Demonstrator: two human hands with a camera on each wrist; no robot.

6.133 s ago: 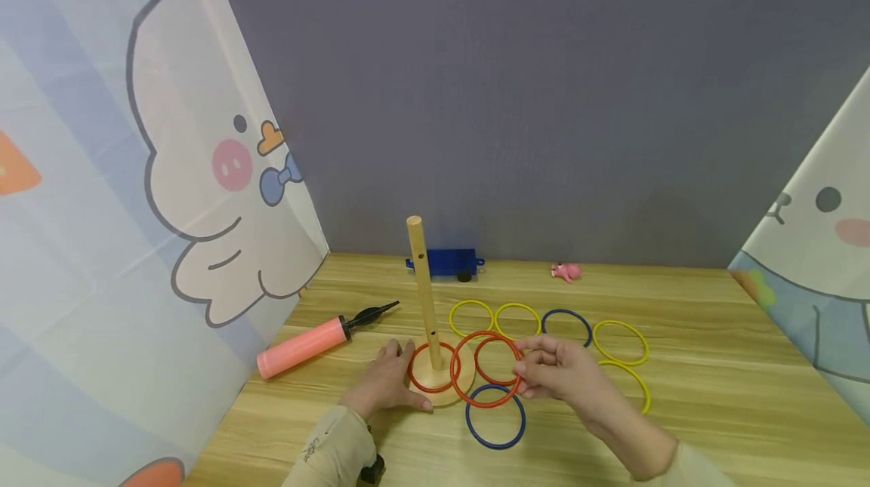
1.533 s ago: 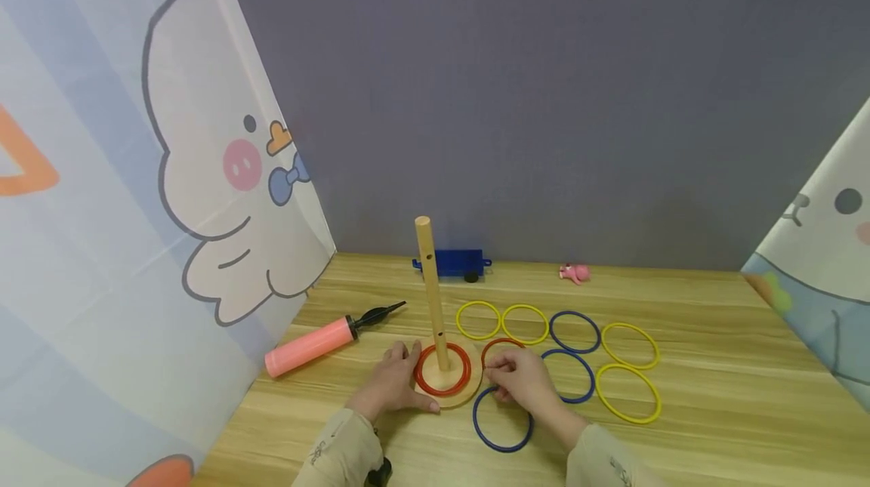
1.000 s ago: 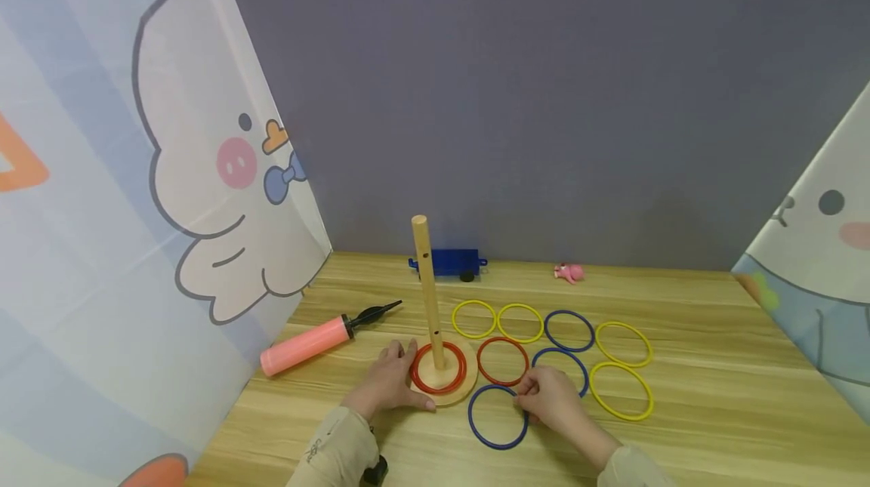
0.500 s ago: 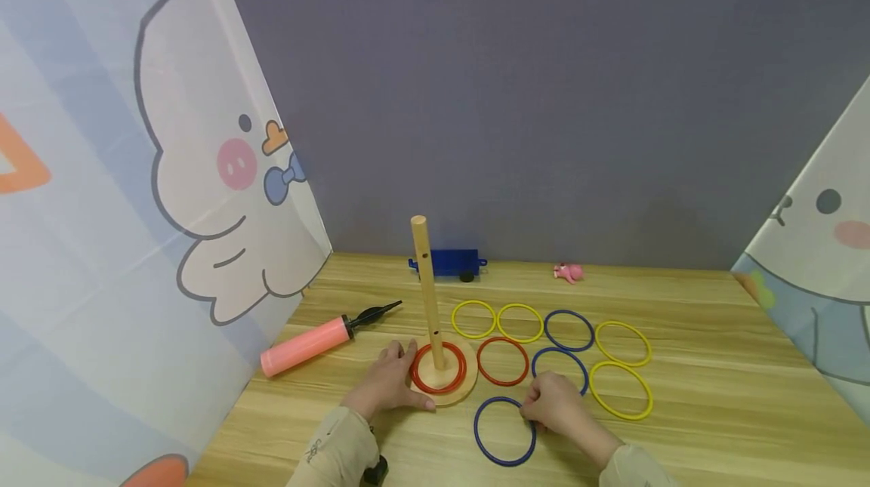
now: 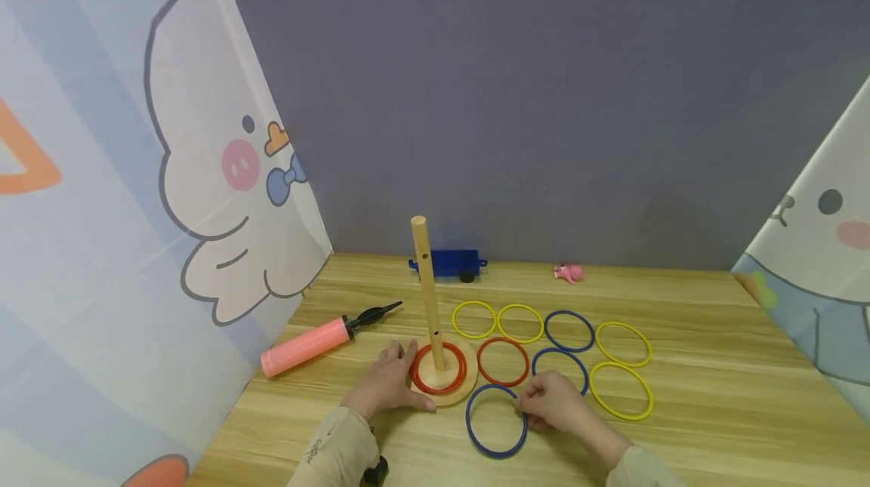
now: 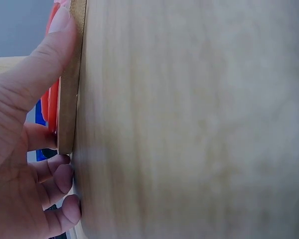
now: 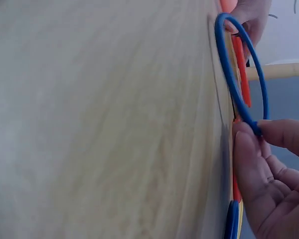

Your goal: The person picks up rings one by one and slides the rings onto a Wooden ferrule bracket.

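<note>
Fingertips of my right hand [image 5: 553, 401] clamp a blue ring [image 7: 227, 72] near the wooden peg stand [image 5: 429, 291]. My left hand [image 5: 386, 383] cups the stand's base [image 5: 472, 374], thumb and fingers curved against its edge.

It's a tabletop booth, folks, dressed as a play corner! Grey cloth [image 5: 544, 94] closes off the back, a cartoon-bird sheet [image 5: 197, 94] walls the left, another printed sheet [image 5: 836, 260] flanks the right. On the wood-grain table [image 5: 714, 396], playthings: a peg stand [image 5: 430, 298], coloured rings [image 5: 504, 386], a blue toy cart [image 5: 455, 263]. Home, studio or lab beyond those sheets? Can't tell from here!
</note>
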